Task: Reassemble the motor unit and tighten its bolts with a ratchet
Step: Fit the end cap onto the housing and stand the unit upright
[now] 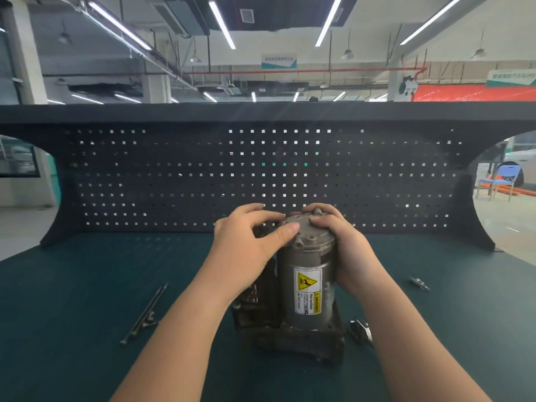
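Observation:
The motor unit point(307, 288) stands upright on the dark green bench, a grey cylinder with a yellow warning label on a dark base. Its grey end cap point(309, 235) sits on top. My left hand point(246, 248) grips the cap's left side, thumb across the top. My right hand point(345, 250) wraps the cap's right side and the upper cylinder. Long bolts point(145, 314) lie on the bench to the left. A metal tool piece point(359, 330) lies by the base on the right, partly hidden behind my right forearm.
A black pegboard back panel point(261, 175) rises behind the bench point(72, 285). A small metal bit point(419, 283) lies on the bench to the right. Beyond the right opening stands a blue chair point(499, 181).

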The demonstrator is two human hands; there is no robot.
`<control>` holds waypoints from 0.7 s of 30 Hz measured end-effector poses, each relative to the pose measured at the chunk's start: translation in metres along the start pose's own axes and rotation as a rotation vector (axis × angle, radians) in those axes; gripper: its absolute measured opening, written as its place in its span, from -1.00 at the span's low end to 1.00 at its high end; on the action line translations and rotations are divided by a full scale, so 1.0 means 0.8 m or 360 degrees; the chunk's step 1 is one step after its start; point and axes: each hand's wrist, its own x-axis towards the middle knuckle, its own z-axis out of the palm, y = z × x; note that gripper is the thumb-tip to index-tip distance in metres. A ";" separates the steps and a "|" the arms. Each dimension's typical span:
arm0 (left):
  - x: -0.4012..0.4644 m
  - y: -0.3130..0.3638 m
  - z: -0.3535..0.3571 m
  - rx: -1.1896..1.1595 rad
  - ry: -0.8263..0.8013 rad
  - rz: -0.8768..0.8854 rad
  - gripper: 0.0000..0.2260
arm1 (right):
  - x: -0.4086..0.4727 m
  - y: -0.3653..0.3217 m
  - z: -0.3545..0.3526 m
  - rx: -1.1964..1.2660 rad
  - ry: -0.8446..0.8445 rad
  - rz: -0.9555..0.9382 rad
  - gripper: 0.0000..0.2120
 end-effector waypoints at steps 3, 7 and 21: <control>0.002 -0.005 -0.027 -0.0099 -0.0151 0.0061 -0.50 | -0.001 0.001 0.001 -0.0004 0.0012 -0.0028 -0.85; 0.014 -0.052 -0.107 -0.0251 0.0345 -0.0205 -0.81 | 0.002 0.003 0.000 -0.0011 0.0061 -0.0006 -0.83; -0.019 -0.230 -0.127 0.0843 -0.0285 -0.1644 -0.76 | 0.005 0.006 -0.003 -0.0021 0.0027 0.0015 -0.78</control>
